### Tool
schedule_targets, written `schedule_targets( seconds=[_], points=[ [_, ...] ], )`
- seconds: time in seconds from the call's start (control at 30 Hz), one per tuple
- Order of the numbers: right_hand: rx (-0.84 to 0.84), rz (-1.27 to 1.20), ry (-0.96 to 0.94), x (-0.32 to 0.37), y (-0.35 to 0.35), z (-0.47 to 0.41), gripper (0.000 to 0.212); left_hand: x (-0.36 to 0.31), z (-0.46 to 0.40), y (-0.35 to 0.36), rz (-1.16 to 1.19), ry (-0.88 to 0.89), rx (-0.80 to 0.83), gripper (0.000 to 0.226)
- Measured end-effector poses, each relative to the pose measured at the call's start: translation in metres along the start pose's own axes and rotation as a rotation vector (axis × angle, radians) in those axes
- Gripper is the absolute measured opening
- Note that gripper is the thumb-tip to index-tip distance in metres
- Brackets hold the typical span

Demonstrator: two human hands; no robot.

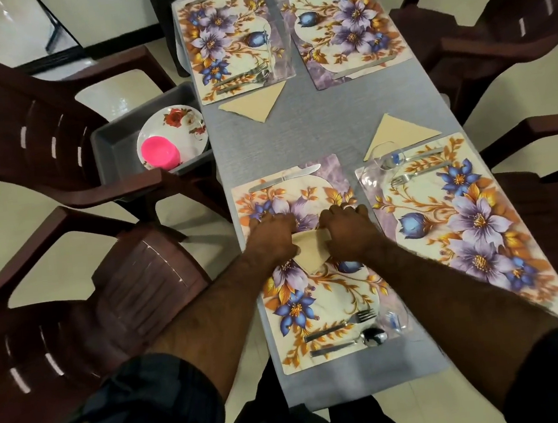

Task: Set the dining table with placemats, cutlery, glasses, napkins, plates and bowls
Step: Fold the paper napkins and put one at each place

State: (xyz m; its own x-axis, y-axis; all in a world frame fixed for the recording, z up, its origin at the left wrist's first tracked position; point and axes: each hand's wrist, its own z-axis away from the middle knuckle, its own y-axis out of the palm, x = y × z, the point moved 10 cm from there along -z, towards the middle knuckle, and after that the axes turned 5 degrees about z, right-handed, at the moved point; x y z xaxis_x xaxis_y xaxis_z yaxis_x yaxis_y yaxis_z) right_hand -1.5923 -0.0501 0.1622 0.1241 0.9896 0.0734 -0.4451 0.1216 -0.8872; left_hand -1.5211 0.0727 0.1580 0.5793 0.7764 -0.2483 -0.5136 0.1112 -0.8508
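Grey cloth covers the long table (313,128), which runs from the bottom centre to the top of the frame over a pale tiled floor. Four dark brown plastic chairs stand around it, two on each side. Four floral placemats lie on the cloth. I count three folded beige napkins: one (254,103) below the upper left mat, one (400,131) above the right mat, one (311,251) between the hands on the near placemat (314,297). On the chair at the left sits a grey tub (115,139) with a flowered plate (179,125) and a pink bowl (160,153). Left hand (273,234) and right hand (346,228) both lie knuckles up with curled fingers pressing on the napkin's edges.
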Motion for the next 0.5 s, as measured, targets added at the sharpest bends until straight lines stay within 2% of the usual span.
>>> schedule_targets(
  seconds=[0.1,0.2,0.3,0.4,0.5],
  points=[
    [0.068,-0.024,0.018,-0.003,-0.004,-0.005,0.046,-0.002,0.0,-0.004,0.032,-0.018,0.026,0.034],
    [0.068,-0.02,0.027,-0.012,-0.015,-0.008,0.029,-0.001,0.001,-0.021,0.146,-0.009,-0.046,0.017],
    [-0.188,0.042,-0.004,-0.023,-0.057,-0.011,0.02,0.005,0.003,-0.066,0.163,0.038,-0.254,0.007],
    [-0.444,0.204,-0.089,-0.019,-0.087,-0.003,0.022,0.004,0.012,-0.095,0.033,0.113,-0.431,0.016],
    [-0.474,0.289,-0.174,-0.013,-0.071,0.014,0.028,-0.005,0.027,-0.067,-0.144,0.221,-0.43,0.022]
  ],
)
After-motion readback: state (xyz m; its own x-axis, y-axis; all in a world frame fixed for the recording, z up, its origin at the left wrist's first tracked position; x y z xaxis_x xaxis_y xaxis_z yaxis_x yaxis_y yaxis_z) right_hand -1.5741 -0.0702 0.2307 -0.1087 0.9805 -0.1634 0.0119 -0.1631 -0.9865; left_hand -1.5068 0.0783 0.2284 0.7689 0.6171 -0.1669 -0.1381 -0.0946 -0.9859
